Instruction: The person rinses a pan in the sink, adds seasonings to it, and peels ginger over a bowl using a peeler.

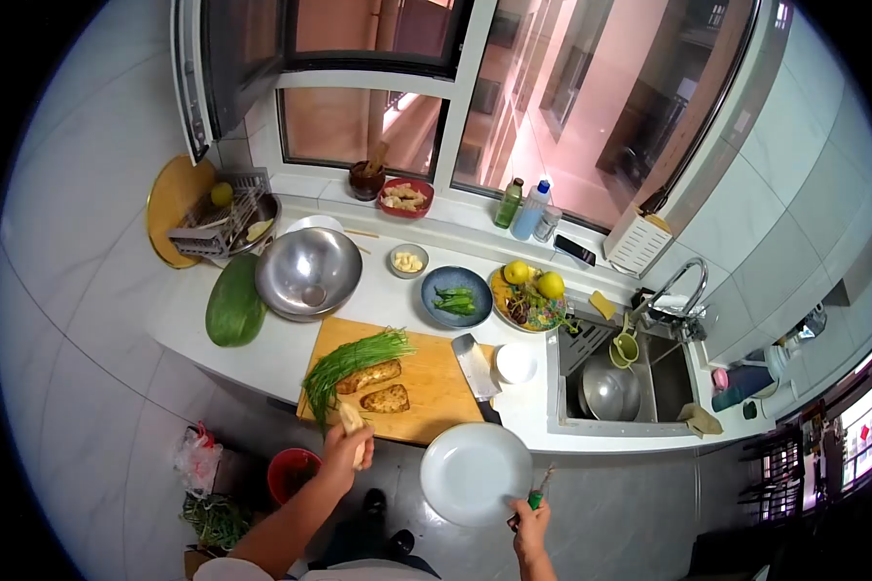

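Observation:
My left hand (341, 457) is closed around a pale, knobbly root piece (352, 418), which looks like ginger, in front of the cutting board (436, 373). In my right hand (530, 533) is a peeler (536, 499) with a green handle, its thin metal end pointing up. Beside that hand is a white plate (476, 474) with nothing on it, overlapping the counter's front edge; whether my fingers also grip its rim, I cannot tell. Long green chives (359, 366) and two browned slabs (386, 398) lie on the board. A cleaver (473, 366) rests at its right edge.
Behind the board stand a steel bowl (308, 271), a blue bowl of cut greens (456, 297) and a plate with lemons (549, 285). A green melon (235, 302) lies left. At right is the sink (668, 373); a red bin (294, 474) stands below.

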{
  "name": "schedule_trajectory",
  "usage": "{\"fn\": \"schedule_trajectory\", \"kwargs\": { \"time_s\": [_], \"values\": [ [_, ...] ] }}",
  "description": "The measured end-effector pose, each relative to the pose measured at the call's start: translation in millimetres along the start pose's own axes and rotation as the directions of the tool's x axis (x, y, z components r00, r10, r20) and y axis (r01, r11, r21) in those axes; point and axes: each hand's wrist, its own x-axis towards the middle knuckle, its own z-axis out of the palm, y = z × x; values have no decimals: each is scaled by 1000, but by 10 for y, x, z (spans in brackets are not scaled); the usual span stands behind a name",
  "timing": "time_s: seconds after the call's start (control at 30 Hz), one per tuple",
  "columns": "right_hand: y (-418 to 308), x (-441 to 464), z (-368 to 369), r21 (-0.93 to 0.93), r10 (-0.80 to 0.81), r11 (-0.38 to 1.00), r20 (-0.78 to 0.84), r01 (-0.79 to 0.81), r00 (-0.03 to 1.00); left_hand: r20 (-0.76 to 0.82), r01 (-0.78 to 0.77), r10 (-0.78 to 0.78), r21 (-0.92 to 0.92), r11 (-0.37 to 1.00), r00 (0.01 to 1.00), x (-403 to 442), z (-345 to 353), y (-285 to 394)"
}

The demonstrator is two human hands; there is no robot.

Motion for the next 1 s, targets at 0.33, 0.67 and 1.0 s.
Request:
{"fn": "schedule_trajectory", "kwargs": {
  "time_s": [0.33, 0.67, 1.0],
  "values": [
    [-519, 636, 33, 39, 4, 999, -250, 6, 968, -120, -148, 184, 259, 954, 976, 2394, 1021, 71],
    [-840, 1565, -150, 51, 20, 999, -258, -7, 966, -405, 22, 210, 498, 867, 890, 3385, 1271, -31],
    [-1195, 2456, -100, 26, -48, 998, -145, 52, 988, -353, 205, -183, 25, 978, 918, 3517, 1135, -2]
  ]
}}
